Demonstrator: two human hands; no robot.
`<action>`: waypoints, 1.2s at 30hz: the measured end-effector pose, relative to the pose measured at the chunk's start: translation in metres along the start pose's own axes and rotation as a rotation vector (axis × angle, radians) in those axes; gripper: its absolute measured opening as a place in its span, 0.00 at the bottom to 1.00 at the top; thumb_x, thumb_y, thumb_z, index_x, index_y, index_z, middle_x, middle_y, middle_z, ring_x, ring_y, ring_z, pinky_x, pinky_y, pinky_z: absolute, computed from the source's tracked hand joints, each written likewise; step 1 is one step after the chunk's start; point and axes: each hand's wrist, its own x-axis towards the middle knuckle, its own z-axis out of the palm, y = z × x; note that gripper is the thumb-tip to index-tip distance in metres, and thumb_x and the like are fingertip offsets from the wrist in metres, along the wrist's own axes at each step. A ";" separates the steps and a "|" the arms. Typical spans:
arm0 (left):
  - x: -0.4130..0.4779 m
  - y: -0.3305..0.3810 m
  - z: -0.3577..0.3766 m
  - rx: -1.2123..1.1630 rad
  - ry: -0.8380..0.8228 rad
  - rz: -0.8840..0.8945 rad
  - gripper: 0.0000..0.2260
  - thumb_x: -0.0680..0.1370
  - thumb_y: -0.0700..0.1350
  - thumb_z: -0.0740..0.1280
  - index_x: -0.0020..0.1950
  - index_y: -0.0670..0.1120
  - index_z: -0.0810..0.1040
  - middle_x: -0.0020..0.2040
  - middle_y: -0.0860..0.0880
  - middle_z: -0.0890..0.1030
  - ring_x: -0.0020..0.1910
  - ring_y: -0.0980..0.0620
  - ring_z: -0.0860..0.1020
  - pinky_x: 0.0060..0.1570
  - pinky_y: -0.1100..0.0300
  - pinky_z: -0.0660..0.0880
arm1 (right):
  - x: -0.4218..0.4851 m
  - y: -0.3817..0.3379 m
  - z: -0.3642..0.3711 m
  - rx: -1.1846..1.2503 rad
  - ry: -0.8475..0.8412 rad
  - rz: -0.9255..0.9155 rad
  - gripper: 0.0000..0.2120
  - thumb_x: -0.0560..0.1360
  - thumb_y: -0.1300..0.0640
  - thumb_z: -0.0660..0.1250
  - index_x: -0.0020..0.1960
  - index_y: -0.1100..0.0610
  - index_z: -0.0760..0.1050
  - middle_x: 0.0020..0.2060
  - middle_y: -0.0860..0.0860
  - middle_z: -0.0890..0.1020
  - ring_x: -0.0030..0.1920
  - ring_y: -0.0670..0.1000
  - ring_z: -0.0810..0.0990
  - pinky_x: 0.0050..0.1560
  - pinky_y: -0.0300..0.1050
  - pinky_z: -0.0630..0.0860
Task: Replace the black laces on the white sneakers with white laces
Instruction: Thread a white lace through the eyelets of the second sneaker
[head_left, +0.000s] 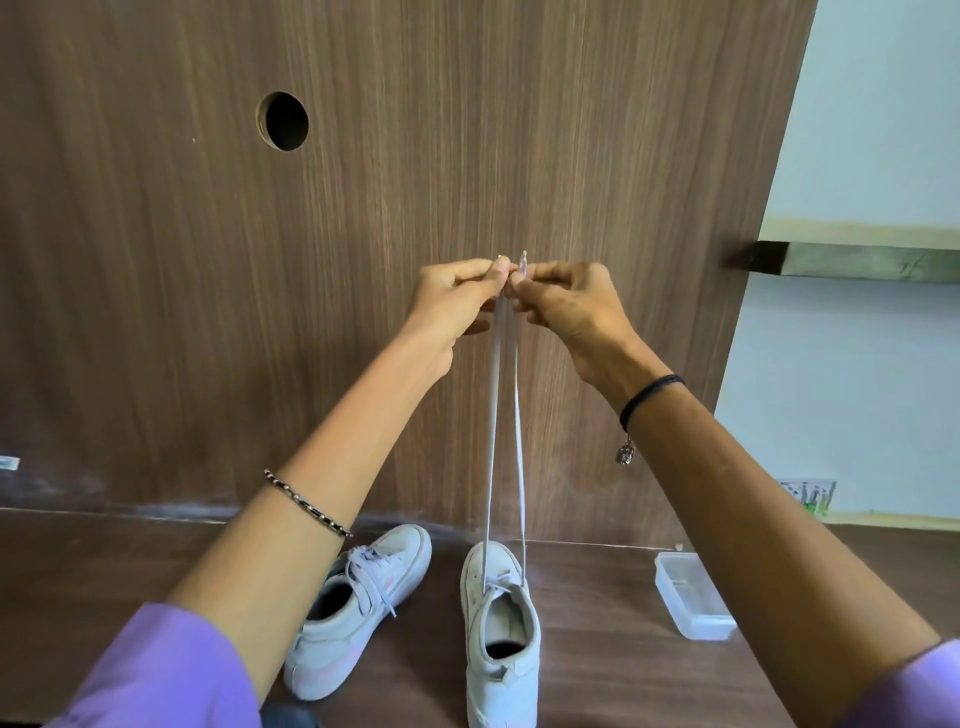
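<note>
L hand (457, 296) & R hand (566, 306), each grip pinching one end of the white lace (492, 415), hold both up side by side, strands taut from the front eyelets of the half-laced sneaker (501, 686) on the surface (597, 649), prob. to even lengths.

Indoor room, likely a home study corner or small office. Dark wood-grain worktop (597, 680) backed by an upright panel (467, 156) of matching laminate, cut with a round cable hole (283, 121): desk furniture. Pale blue painted wall (872, 104) to the right, carrying a dark shelf (852, 262) and a small colourful picture (808, 496) stuck low down. Clear plastic box (693, 595) on the worktop.
</note>
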 end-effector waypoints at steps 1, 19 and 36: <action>0.000 -0.001 0.000 -0.021 0.001 0.009 0.06 0.81 0.48 0.70 0.53 0.49 0.86 0.43 0.57 0.85 0.38 0.67 0.81 0.40 0.67 0.78 | 0.002 -0.002 0.000 -0.001 0.002 -0.006 0.05 0.80 0.63 0.70 0.52 0.65 0.82 0.35 0.53 0.83 0.34 0.43 0.80 0.38 0.34 0.77; -0.002 -0.012 0.001 -0.150 0.025 -0.069 0.06 0.79 0.45 0.73 0.52 0.43 0.86 0.42 0.48 0.85 0.35 0.55 0.82 0.42 0.61 0.82 | -0.012 0.016 -0.002 -0.207 -0.243 0.080 0.07 0.80 0.61 0.70 0.50 0.65 0.84 0.42 0.57 0.83 0.41 0.48 0.80 0.43 0.37 0.80; -0.075 -0.188 0.001 0.462 -0.275 -0.137 0.07 0.80 0.46 0.70 0.45 0.44 0.84 0.34 0.51 0.83 0.34 0.60 0.78 0.41 0.61 0.72 | -0.109 0.182 -0.008 -0.402 -0.129 0.441 0.16 0.83 0.54 0.67 0.46 0.66 0.83 0.24 0.45 0.73 0.22 0.44 0.73 0.24 0.39 0.70</action>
